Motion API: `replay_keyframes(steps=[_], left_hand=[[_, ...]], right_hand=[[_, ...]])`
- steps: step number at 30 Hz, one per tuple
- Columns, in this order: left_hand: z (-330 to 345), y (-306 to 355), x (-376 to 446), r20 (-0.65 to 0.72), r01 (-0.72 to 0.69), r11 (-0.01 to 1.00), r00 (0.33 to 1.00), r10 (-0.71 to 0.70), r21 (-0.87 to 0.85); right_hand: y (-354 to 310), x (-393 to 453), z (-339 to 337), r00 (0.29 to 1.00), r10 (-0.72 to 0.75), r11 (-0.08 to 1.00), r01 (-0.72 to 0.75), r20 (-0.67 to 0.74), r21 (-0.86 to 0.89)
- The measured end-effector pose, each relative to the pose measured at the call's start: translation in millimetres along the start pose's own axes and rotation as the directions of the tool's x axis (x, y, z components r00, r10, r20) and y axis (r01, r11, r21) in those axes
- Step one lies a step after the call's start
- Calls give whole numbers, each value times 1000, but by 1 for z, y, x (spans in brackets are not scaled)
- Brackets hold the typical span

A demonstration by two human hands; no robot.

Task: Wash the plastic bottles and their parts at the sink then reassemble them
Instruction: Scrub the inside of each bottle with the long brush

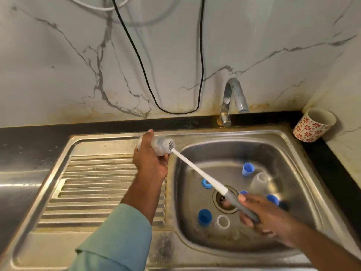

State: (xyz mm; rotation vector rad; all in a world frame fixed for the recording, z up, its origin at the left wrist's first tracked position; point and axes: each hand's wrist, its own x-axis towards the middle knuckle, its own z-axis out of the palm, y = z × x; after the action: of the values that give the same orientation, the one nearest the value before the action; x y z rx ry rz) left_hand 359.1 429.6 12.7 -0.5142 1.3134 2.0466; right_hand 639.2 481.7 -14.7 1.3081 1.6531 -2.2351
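My left hand grips a clear plastic bottle lying sideways over the sink's left rim, mouth pointing right. A bottle brush with a white shaft and grey handle has its bristle end inside the bottle's mouth. My right hand holds the grey handle over the basin. In the steel sink lie several blue parts: a light blue cap, a blue ring, a blue cap and another blue piece. A second clear bottle and a white ring also lie there.
The ribbed steel drainboard lies to the left of the basin. A chrome tap stands behind the sink, with no water running. A floral-patterned cup sits at the back right corner. A black cable hangs down the marble wall.
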Motion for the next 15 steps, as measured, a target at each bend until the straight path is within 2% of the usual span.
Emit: replay_keyframes(steps=[1,2,3,4,5,6,7,9,10,13,15], left_hand=[[0,3,1,-17,-16,1000,1000,16,20],[-1,5,2,-24,-28,999,999,29,42],[0,5,2,-26,-37,997,999,39,63],[0,5,2,-28,-40,996,999,43,82],[1,4,1,-34,-38,995,999,41,96],[1,3,1,-40,-35,995,998,39,97],[2,3,1,-41,-29,995,999,33,90],[3,5,3,-10,7,996,1000,-6,93],[2,7,5,25,36,992,999,-39,119],[2,8,9,113,73,977,989,-97,202],[-1,8,11,137,68,975,986,-99,212]], right_hand=[[-8,1,-3,971,-188,963,152,-148,-221],[-15,2,-8,878,-412,802,222,-244,-555],[-20,5,-16,749,-620,508,156,-234,-847],[-24,10,-22,616,-768,273,63,-177,-960],[-24,16,-28,515,-846,170,18,-136,-985],[-23,21,-31,450,-881,174,27,-143,-984],[-22,25,-32,420,-894,210,86,-156,-974],[-19,30,-37,449,-883,253,212,-136,-944],[-16,30,-39,512,-846,315,257,-147,-914],[-22,22,-44,772,-607,620,309,-191,-721],[-26,17,-47,927,-371,845,316,-47,-432]])
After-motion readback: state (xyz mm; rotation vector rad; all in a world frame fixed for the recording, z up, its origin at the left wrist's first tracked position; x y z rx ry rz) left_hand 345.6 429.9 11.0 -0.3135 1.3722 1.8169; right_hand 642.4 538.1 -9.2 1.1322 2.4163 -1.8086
